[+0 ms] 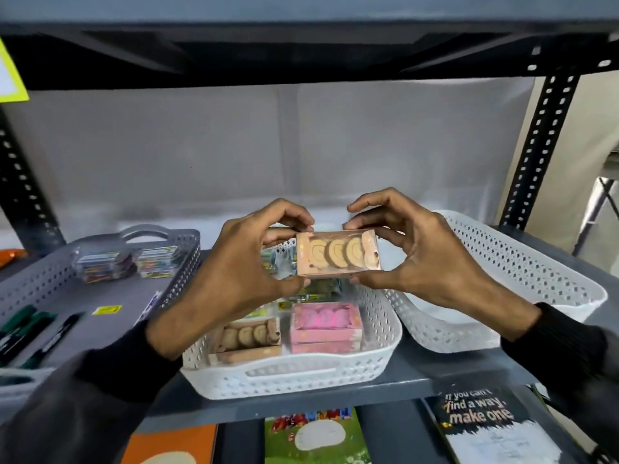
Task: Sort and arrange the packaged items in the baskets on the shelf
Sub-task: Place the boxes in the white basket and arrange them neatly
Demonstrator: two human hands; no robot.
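Note:
I hold a peach box (338, 254) with a clear front and round tan pieces inside, up above the middle white basket (294, 373). My left hand (234, 276) pinches its left end and my right hand (412, 259) pinches its right end, thumbs below, fingers on top. Down in that basket lie a similar tan box (246, 336) at the front left and a pink box (326, 326) at the front right. Small colourful packets (315, 294) lie behind them, partly hidden by my hands.
A grey basket (181, 262) on the left holds stacks of colourful packets (124, 264) and dark pens (30, 333). A white basket (522, 272) leans tilted at the right. Slotted black shelf posts stand at both sides. Notebooks (482, 416) lie on the lower shelf.

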